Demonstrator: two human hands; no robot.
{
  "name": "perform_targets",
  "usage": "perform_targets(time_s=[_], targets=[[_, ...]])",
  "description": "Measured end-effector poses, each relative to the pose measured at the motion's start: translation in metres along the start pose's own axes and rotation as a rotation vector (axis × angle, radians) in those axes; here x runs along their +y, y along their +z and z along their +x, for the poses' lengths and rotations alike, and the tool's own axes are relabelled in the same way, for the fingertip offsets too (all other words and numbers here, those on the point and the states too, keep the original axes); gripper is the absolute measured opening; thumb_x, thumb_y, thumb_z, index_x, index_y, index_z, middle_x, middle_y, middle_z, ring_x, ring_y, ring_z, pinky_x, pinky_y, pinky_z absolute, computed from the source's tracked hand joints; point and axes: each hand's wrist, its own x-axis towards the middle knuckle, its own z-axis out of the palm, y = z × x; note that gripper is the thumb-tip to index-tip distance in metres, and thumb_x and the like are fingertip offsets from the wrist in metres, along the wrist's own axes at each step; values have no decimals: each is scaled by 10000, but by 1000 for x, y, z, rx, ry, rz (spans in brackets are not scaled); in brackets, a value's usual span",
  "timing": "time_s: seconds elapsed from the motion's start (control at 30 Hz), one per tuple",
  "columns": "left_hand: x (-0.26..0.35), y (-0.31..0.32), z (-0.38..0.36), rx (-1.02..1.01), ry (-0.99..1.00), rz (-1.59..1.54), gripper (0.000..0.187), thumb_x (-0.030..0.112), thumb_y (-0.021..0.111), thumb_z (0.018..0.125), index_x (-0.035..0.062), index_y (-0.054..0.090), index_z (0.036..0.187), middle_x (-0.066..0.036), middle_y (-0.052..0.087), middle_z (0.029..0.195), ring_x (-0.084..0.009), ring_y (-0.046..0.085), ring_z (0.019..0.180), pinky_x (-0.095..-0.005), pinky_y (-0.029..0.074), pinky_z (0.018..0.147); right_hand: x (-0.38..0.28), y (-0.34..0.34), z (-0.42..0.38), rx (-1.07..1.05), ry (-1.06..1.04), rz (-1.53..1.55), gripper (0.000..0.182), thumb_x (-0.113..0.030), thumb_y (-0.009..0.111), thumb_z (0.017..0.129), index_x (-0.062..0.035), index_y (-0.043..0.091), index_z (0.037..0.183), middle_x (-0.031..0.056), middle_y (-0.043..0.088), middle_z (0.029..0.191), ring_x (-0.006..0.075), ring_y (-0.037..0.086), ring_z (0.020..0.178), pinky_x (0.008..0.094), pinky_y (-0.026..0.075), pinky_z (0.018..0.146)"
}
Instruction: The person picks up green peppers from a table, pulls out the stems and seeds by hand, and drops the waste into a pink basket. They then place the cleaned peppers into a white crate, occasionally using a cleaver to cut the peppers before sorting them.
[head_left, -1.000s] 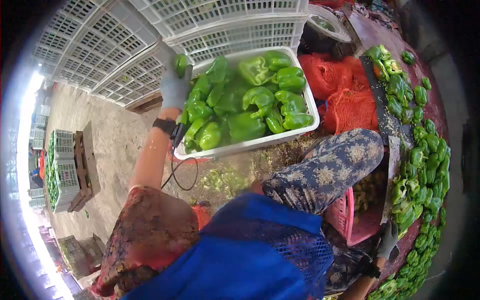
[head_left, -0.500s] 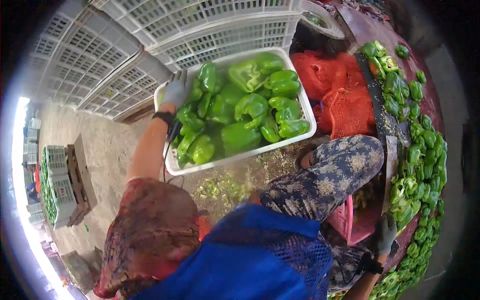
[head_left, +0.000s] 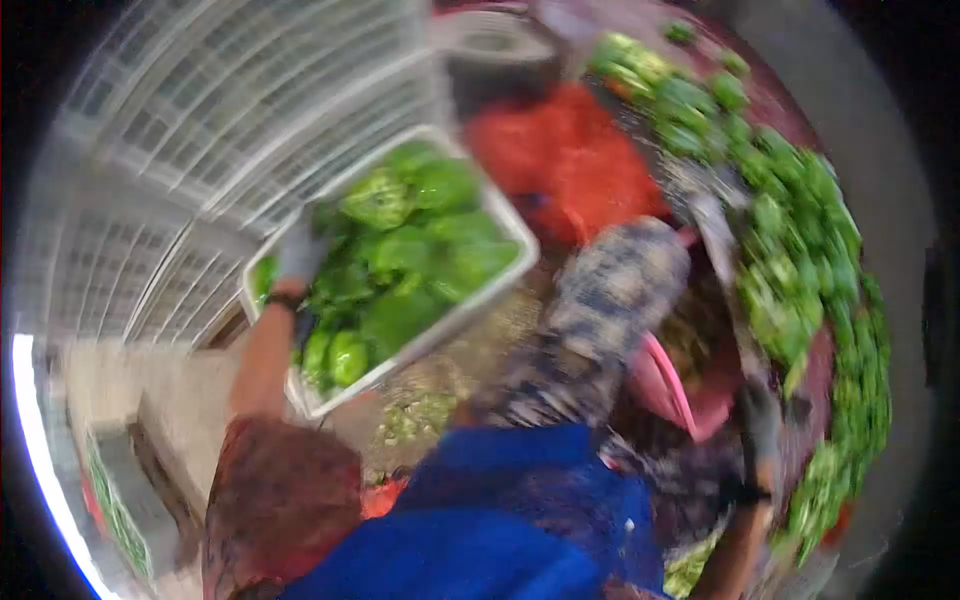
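The picture is smeared by head motion. A white plastic crate [head_left: 500, 225] full of green bell peppers [head_left: 405, 250] stands in front of me. My left hand [head_left: 298, 250], in a grey glove, rests among the peppers at the crate's left side; blur hides whether it grips one. My right hand [head_left: 762, 425], also gloved, hangs low at the right beside a long heap of green peppers [head_left: 800, 250]; its fingers cannot be made out. My patterned knee [head_left: 610, 300] and blue apron [head_left: 500, 520] fill the foreground.
Stacked white lattice crates [head_left: 220, 130] rise behind and left of the pepper crate. Red mesh sacks [head_left: 570, 160] lie behind it. A pink basket [head_left: 670, 385] sits by my knee. Pepper scraps [head_left: 415, 415] litter the floor below the crate.
The view has swung sharply and blurred. My left hand, which held a pepper above the crate's corner a second ago, has come down among the peppers. My right hand stays by the heap.
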Motion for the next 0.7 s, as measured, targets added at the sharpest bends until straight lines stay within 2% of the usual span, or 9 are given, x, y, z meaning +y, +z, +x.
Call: perform_targets(time_s=[0.03,0.1,0.2,0.4,0.43,0.47,0.53,0.67,0.7], targets=[[-21,18,4,-19,156,-44,515,391,589,940,74,537,1343,-261,674,1042,-451,640,941,-513,508,806,-20,-5,-2,5,102,88,210,-206,587,973,-18,649,1041,3,602,798,109,554,668,280,463,612],[-9,13,15,-121,98,42,522,372,592,941,93,516,1376,-259,666,1081,-443,635,968,-495,511,819,-48,-1,2,53,225,228,246,-221,597,978,-8,654,1087,-17,626,850,97,552,686,261,470,634],[-45,37,38,-217,100,210,581,322,568,942,110,438,1466,-260,635,1182,-431,608,1051,-490,493,882,-64,14,19,147,199,282,303,-253,621,959,16,660,1094,46,665,858,112,593,769,271,487,689],[-95,90,103,-437,138,124,497,188,549,930,104,496,1417,-199,655,1198,-374,618,1090,-452,494,895,-41,25,70,469,195,-62,318,-287,644,915,-41,660,1116,162,696,1005,264,667,857,364,519,777],[-102,97,109,-419,175,182,470,175,559,920,87,515,1380,-205,658,1184,-381,621,1081,-450,495,886,-34,25,80,519,186,-58,322,-293,644,907,-50,659,1118,171,691,1026,296,673,877,380,522,788],[-105,106,108,-358,215,267,443,161,569,911,70,534,1342,-212,660,1171,-388,624,1073,-448,497,877,-37,20,100,553,146,-288,369,-324,651,879,-49,650,1125,182,676,1035,358,665,929,430,525,819],[-94,105,103,-242,234,374,389,134,590,892,36,573,1268,-224,665,1144,-402,631,1056,-445,501,860,-29,19,123,498,139,-379,395,-350,670,870,-70,634,1146,208,662,1053,399,640,966,473,514,828],[4,36,67,-263,-113,137,432,157,591,905,48,551,1321,-235,638,1201,-409,618,1082,-467,474,919,-38,17,140,290,275,-486,492,-436,716,824,-104,628,1177,221,645,1064,414,633,992,488,513,837],[16,32,63,-153,-62,161,440,160,568,921,44,532,1345,-228,595,1273,-393,570,1161,-452,457,967,-35,18,142,261,268,-489,504,-448,723,817,-110,630,1179,222,644,1065,412,634,993,486,514,839]])
